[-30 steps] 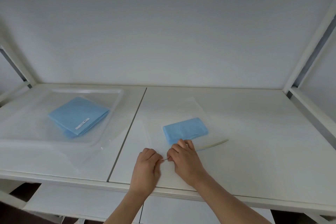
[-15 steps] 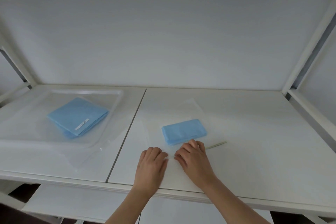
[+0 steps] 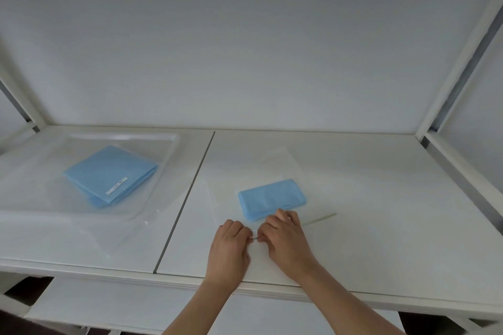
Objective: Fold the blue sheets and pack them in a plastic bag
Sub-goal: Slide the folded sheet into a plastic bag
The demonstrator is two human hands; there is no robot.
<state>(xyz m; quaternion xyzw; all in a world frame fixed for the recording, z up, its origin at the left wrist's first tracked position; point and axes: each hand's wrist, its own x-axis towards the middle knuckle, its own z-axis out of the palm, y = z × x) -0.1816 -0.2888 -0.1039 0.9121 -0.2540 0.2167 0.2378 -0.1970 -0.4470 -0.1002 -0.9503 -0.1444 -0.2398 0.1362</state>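
- Clear plastic bag (image 3: 275,163), thin and nearly invisible on the white shelf (image 3: 381,198), held the small folded blue sheet (image 3: 271,198); it could have slid or creased while being sealed.
- The left hand (image 3: 228,247) and right hand (image 3: 285,239) both pinched its near edge with curled fingers; uneven pulling risked a crooked seal.
- The thin peeled strip (image 3: 321,218) beside them might have stuck back.

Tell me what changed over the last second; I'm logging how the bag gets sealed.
Half a second ago both hands lay flat on the clear plastic bag; now the left hand and right hand pinch its near edge again, as before. The small folded blue sheet, thin peeled strip and blue sheet stack stayed put.
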